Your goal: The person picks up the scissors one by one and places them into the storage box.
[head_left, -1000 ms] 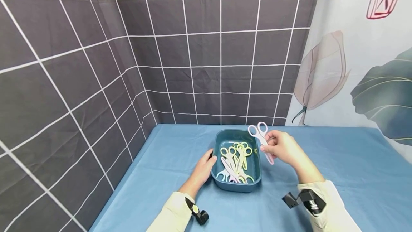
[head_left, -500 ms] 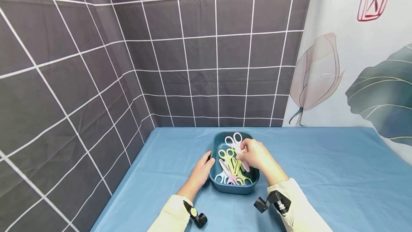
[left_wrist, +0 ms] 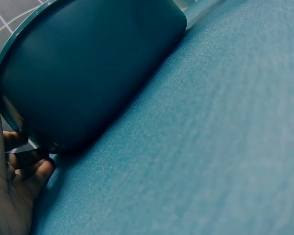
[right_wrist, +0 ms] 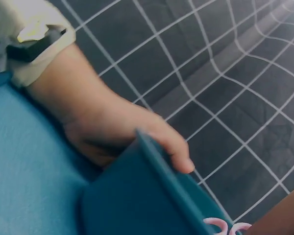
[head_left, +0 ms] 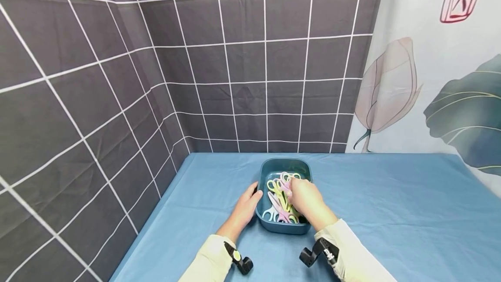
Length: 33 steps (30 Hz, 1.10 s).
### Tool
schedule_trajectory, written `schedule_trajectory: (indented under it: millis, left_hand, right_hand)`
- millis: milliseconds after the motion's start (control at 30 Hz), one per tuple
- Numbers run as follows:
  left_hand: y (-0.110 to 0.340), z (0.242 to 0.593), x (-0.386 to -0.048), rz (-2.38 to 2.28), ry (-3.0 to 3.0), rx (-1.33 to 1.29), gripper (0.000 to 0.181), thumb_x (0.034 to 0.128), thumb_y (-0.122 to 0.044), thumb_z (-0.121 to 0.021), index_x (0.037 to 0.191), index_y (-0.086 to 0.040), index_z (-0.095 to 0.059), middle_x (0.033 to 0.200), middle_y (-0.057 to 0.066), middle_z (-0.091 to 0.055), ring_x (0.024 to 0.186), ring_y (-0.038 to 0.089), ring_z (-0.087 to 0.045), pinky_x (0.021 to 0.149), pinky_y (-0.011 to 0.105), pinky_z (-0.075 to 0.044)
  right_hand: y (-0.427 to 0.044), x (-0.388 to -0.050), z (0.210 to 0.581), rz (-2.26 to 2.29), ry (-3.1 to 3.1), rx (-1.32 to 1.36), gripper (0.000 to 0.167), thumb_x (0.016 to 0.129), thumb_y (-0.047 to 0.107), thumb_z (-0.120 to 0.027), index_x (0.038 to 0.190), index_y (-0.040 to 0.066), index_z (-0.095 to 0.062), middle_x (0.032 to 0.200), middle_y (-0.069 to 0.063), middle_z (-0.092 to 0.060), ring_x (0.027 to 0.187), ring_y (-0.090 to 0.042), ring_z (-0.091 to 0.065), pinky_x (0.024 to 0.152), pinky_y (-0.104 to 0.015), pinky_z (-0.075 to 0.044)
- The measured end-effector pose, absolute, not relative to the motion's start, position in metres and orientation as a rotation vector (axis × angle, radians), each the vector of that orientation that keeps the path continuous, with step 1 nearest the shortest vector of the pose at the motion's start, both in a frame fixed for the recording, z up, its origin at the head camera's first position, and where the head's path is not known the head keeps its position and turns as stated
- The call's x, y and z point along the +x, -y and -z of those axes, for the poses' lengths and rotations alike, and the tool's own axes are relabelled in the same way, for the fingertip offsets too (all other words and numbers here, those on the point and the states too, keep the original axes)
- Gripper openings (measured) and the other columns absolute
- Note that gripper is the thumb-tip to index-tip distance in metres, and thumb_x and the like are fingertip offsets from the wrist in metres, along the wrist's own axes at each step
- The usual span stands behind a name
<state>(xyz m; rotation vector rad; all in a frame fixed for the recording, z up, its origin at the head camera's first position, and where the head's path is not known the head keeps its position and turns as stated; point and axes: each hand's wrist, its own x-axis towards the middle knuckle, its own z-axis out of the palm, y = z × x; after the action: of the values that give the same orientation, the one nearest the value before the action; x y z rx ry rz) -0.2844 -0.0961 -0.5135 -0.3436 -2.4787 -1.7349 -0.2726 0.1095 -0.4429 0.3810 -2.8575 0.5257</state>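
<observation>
A blue-green plastic bin (head_left: 284, 228) holds several pairs of scissors, with yellow-green, pink and light blue handles. My left hand (head_left: 245, 206) grips the bin's left side, thumb over the rim and fingers against the outer wall; the left wrist view catches those fingers low by the bin's base. Inside the bin, my right hand (head_left: 309, 197) holds a pair of pink and white scissors (head_left: 285, 185) low over the pile. Its blades are hidden by the hand. Pink finger loops (right_wrist: 217, 225) peek over the rim in the right wrist view, beside the right hand's edge.
A blue cloth (head_left: 391, 208) covers the table beneath the bin. Dark curtains (head_left: 246, 64) with a white grid stand behind and to the left. A white leaf-printed sheet (head_left: 422, 134) hangs at the right. Each sleeve carries a black camera mount.
My right hand has carried the pink and white scissors leftward from beside the bin, then down into it onto the other scissors. My left hand keeps its grip on the bin.
</observation>
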Motion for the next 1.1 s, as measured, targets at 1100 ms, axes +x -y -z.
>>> schedule_trajectory:
  millis: [1100]
  left_hand:
    - [0.094, 0.514, -0.281, 1.733, 2.476, -0.334, 0.046, 0.1027, -0.023, -0.051, 0.143, -0.002, -0.054, 0.142, 0.018, -0.057, 0.135, 0.037, -0.048, 0.114, 0.055, -0.034]
  right_hand:
    - [-0.099, -0.269, 0.46, -0.299, 2.838, 0.405, 0.011, 0.077, -0.009, -0.068, 0.085, -0.001, -0.065, 0.079, -0.017, -0.065, 0.076, -0.034, -0.067, 0.069, -0.049, -0.057]
